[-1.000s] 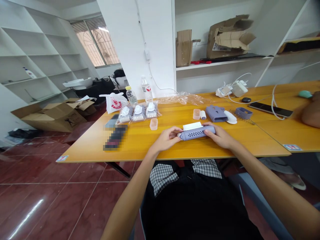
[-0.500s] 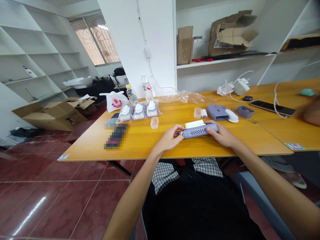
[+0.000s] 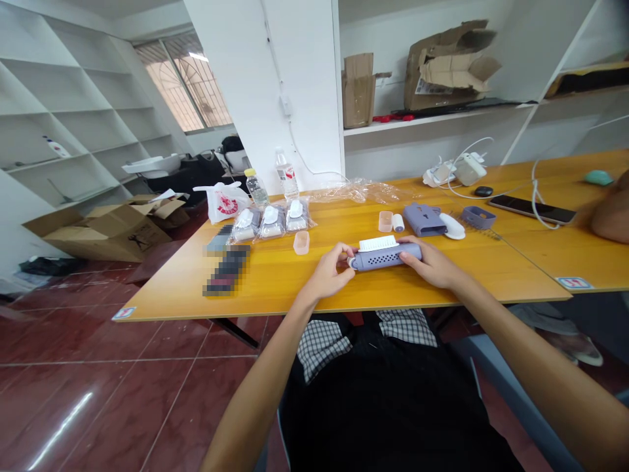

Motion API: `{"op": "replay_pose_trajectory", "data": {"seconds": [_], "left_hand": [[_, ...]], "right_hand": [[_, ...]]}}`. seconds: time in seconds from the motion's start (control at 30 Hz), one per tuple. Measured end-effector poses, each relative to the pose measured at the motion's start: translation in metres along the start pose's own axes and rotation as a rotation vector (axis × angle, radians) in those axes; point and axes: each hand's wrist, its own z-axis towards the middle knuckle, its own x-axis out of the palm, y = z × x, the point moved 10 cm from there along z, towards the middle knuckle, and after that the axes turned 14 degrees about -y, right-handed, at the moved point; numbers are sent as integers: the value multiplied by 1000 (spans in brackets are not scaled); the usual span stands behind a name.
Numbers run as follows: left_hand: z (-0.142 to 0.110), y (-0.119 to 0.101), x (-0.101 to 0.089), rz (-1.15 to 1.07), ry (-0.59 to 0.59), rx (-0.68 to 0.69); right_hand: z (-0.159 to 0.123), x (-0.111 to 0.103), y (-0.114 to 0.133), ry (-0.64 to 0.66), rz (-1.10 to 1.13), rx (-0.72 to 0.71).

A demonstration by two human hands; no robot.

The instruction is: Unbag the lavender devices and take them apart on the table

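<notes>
A purple, perforated brush (image 3: 381,259) with white bristles along its top is held level just over the table's near side. At its left end, my left hand (image 3: 330,272) has thumb and fingers closed around a small whitish end piece, partly hidden by the fingertips. Around the brush's right end my right hand (image 3: 432,263) is wrapped, its thumb lying on the purple body. Beyond the hands are a purple case (image 3: 423,219), a white oval piece (image 3: 453,227), a small white roll (image 3: 398,223) and a pinkish clear cup (image 3: 386,221).
Several wrapped packs (image 3: 271,221) sit at the left, beside a second clear cup (image 3: 301,243). Two bottles (image 3: 286,174) stand behind them. A purple ring-shaped part (image 3: 478,217), a phone (image 3: 533,209) and a white cable lie to the right. Another person's arm (image 3: 612,213) rests at the right edge.
The view has shifted slightly. Both hands keep hold of the brush in nearly the same pose; the left fingers have moved a little at its end.
</notes>
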Motion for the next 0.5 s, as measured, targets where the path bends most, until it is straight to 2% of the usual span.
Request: {"op": "replay_pose_trajectory", "data": {"seconds": [0.1,0.17,0.27,0.37,0.5], "left_hand": [[-4,-3,1,18,2,18],[-5,-6,-2,60,-44,52],[-5,-8,-9,221,-135,112],[-6,-11,-10,396,-176,185],[-7,-11,-12,502,-235,236]], "right_hand": [[2,-1,-1,-8,27,17],[3,-1,-1,-9,28,36],[3,-2,0,-19,16,59],[4,-2,5,-31,17,47],[6,-2,8,-44,42,36]]}}
